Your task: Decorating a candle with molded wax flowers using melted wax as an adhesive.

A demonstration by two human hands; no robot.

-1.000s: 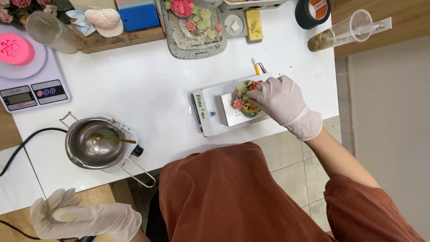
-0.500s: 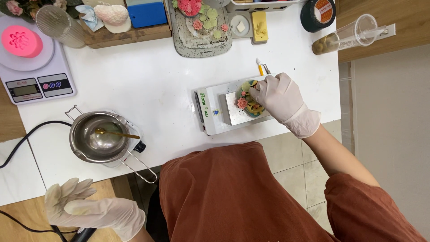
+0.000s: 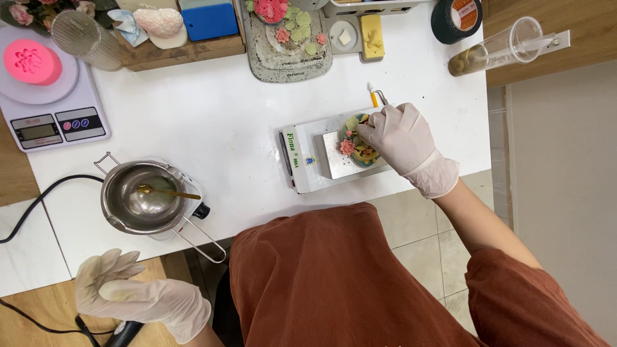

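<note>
While left hand (image 3: 132,292) spreads, right hand (image 3: 398,136) touches flowers (image 3: 355,146).

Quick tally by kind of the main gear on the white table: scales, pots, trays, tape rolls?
Scales: 2, the round-pan one at left and the small one under the right hand
Pots: 1
Trays: 1
Tape rolls: 1
Total: 5
</note>
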